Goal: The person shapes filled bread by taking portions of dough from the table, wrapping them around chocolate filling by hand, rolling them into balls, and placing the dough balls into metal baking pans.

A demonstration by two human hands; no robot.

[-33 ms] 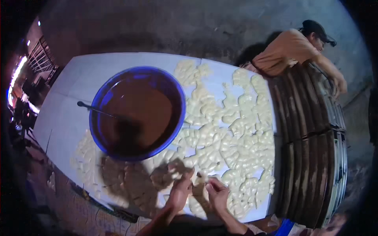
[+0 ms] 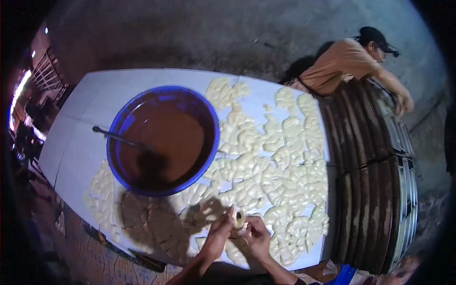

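Together at lower centre, bare left hand (image 2: pixel 217 237) and right hand (image 2: pixel 259 237), fingertips (image 2: pixel 231 212) pinching a pale doughy piece with a dark middle (image 2: pixel 240 218), flat cream-coloured doughy patches (image 2: pixel 294 183) at centre right, round blue basin (image 2: pixel 124 178) of brown mixture (image 2: pixel 178 133) at centre left.

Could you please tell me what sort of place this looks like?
Probably a small food workshop: pale, dough-like pieces cover much of a white table, a blue basin holds brown mixture, and what look like dark trays stand stacked alongside.
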